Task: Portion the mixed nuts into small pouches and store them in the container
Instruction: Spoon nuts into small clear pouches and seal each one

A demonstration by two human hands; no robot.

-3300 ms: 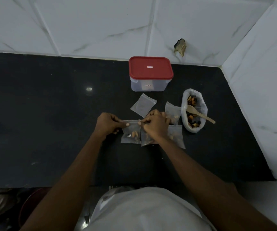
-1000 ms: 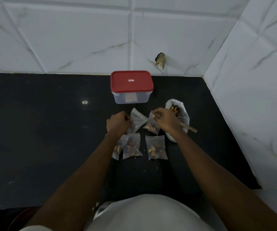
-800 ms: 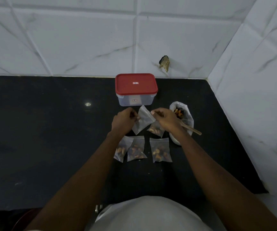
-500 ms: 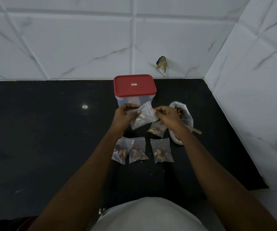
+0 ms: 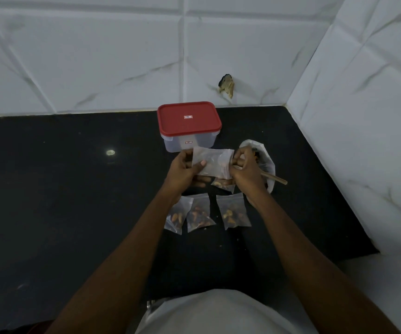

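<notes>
Head view, both hands (image 5: 185, 169) (image 5: 246, 173) pinching pouch (image 5: 212, 162) edges, above counter (image 5: 74, 201)

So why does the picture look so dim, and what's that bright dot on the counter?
Head view: dim lighting, so the black counter swallows detail; the bright dot is likely a lamp's reflection; the wide lens bows the tile joints.

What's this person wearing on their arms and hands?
No sleeves show: the left forearm and right forearm are bare. The left hand and right hand have no gloves, rings, watch or bracelet in view. A pale grey garment covers the torso.
</notes>
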